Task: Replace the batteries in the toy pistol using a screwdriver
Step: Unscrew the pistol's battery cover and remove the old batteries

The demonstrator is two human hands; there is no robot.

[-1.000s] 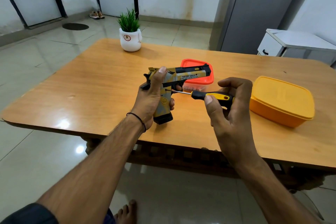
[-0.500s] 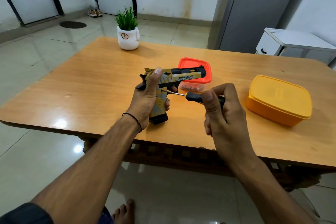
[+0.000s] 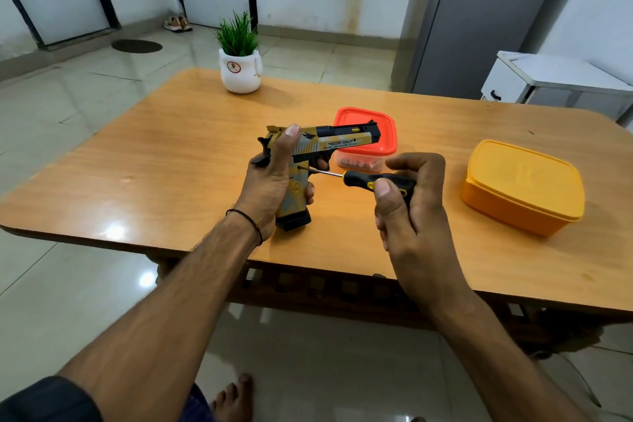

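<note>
The left hand is wrapped around the grip of the toy pistol, thumb laid up along the rear of the slide and fingertips showing on the far side of the handle. It holds the gun upright just above the table, barrel pointing right. The right hand pinches the black-and-yellow handle of the screwdriver between thumb and curled fingers. The shaft runs left, and its tip meets a screw hole on the side of the grip, just below the trigger. Just beyond the barrel sits a clear tub with a red lid, small reddish items inside. A closed yellow container stands to the right, well apart. A potted plant sits at the table's far edge.
</note>
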